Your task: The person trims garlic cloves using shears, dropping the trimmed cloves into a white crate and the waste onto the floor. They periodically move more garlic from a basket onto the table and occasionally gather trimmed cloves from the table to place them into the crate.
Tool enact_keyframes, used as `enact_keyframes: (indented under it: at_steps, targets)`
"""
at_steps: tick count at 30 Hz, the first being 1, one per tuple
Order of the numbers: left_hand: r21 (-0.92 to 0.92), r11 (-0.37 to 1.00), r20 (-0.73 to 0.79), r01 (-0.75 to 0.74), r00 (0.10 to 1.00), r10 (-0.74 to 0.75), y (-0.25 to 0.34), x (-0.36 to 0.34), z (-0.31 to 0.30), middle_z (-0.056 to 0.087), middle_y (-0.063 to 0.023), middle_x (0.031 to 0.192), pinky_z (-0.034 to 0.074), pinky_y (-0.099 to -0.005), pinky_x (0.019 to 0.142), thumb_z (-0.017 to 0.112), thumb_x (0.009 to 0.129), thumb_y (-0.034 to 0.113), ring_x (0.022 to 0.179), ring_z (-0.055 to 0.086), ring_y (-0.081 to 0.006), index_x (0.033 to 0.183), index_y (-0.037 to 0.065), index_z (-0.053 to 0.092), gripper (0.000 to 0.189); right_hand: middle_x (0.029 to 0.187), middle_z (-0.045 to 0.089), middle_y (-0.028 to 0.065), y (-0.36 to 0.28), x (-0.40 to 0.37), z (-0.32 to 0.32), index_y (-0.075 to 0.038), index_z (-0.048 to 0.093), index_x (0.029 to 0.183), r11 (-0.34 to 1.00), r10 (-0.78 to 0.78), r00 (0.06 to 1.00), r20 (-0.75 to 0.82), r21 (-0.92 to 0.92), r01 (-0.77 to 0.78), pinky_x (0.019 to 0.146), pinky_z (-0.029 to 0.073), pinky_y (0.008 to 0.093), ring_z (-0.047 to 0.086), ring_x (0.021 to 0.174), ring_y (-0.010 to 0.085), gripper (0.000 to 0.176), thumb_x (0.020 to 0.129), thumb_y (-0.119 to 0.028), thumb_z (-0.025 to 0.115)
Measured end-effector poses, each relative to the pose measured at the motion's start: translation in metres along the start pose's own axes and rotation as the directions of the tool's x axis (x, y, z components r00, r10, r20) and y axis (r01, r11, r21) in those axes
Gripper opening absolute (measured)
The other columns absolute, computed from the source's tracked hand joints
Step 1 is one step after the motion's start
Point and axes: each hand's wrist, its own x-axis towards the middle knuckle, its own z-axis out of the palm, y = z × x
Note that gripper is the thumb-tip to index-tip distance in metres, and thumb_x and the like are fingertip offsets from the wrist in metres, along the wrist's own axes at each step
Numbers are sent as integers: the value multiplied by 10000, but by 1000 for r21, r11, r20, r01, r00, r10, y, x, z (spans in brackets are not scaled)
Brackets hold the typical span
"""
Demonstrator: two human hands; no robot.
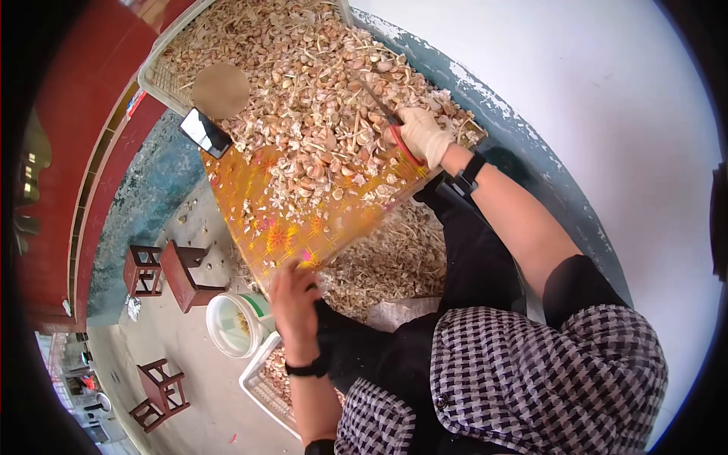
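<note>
My right hand (422, 136), in a pale glove, is closed on a pair of scissors (404, 142) with red handles. Their dark blades point up and left over a heap of garlic cloves (334, 114), mixed with papery skins and cut stems. The heap lies on a table with an orange flowered cover (277, 239). At the table's near left corner is my left hand (296, 307), bare, slightly blurred, its fingers bent and apart; I see nothing in it. Below it stands a white basket (258, 390) with garlic cloves inside, partly hidden by my arm.
A phone (205, 133) and a round brown disc (221, 90) lie at the heap's left side. A white bucket (229, 326) stands beside the basket. Trimmings (387, 265) are piled below the table, between my legs. Small wooden stools (161, 390) stand on the floor; a wall (546, 159) rises at right.
</note>
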Motion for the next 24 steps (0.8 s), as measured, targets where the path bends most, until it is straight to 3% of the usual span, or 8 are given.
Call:
enact_keyframes:
  at_steps: [1,4,7,10,14,16,19,24]
  targets:
    - [-149,959,99,240,969,-227,8,17,45,581,-186,1132,479,-233,602,375,1030,312,923,613,-231,1279,-59,434,451,696,641,124,3,-6,5,-21,665,866,871,51,988,144,478,-114,599,479,320,603,624,200,216,792,-221,702]
    - [-310,803,241,509,859,-451,0,65,139,592,-150,1060,420,-208,528,373,1032,348,826,587,-187,1208,-42,479,441,717,660,70,-9,-41,1,-35,689,959,934,-355,914,196,122,337,607,486,336,635,660,200,233,775,-175,723]
    - [-462,752,267,471,882,-388,-43,115,146,554,-59,838,341,-203,434,422,1023,293,646,493,-122,1095,-23,520,339,785,684,120,-10,-28,-10,-65,699,1012,980,-183,983,-7,81,183,640,497,367,665,715,253,325,767,-278,714]
    - [-284,833,165,475,880,-446,-33,110,151,450,2,707,269,-200,386,450,1010,216,558,386,-88,1019,-11,532,241,839,665,164,8,15,-12,-88,680,995,961,-114,991,76,-244,129,705,501,422,649,795,333,340,725,-294,698]
    - [-155,922,186,356,927,-327,-41,116,137,450,4,720,293,-208,424,438,1004,180,579,426,-96,1049,3,535,207,801,658,167,38,40,30,-107,692,946,829,-377,920,105,-405,386,722,506,456,647,811,359,293,702,-268,676]
    - [-71,954,145,291,949,-278,-40,118,139,452,6,724,304,-214,444,440,999,169,585,436,-98,1069,14,537,196,826,674,163,23,42,27,-104,700,975,858,-198,956,215,-433,275,758,521,438,657,841,354,336,753,-355,678]
    - [124,976,74,180,979,-189,-36,121,154,466,10,721,314,-213,479,446,1007,236,575,437,-85,1134,42,530,247,809,667,199,11,23,22,-54,685,874,922,-216,970,108,-304,239,717,525,433,654,795,374,426,741,-458,701]
    - [206,978,218,10,974,-56,-36,94,165,488,33,785,305,-192,497,425,1033,287,616,421,-44,1169,95,534,259,761,667,183,-16,-41,3,-26,677,895,994,-104,942,320,52,92,659,518,388,679,744,302,375,721,-355,723]
